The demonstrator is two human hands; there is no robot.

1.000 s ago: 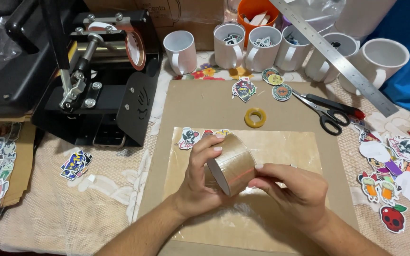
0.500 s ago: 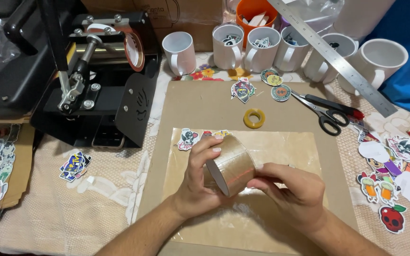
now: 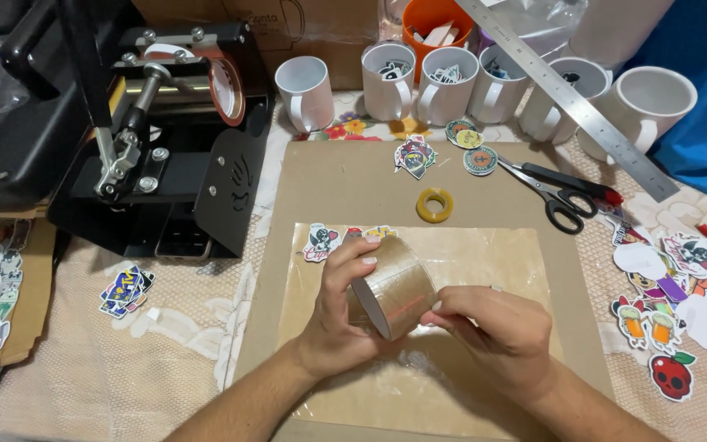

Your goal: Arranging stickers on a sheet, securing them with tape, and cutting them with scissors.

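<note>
a wide roll of clear brownish packing tape (image 3: 393, 288) with a white core is tilted above the cardboard sheet (image 3: 345, 176), near centre. left hand (image 3: 339, 315) fingers curl around it; right hand (image 3: 497, 336) pinches its near-right edge.

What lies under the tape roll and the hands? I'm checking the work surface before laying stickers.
Under the roll of clear packing tape lies a glossy transparent sheet on a cardboard board. Cut-out stickers peek out at its top edge. The hands hide the sheet's middle.
</note>
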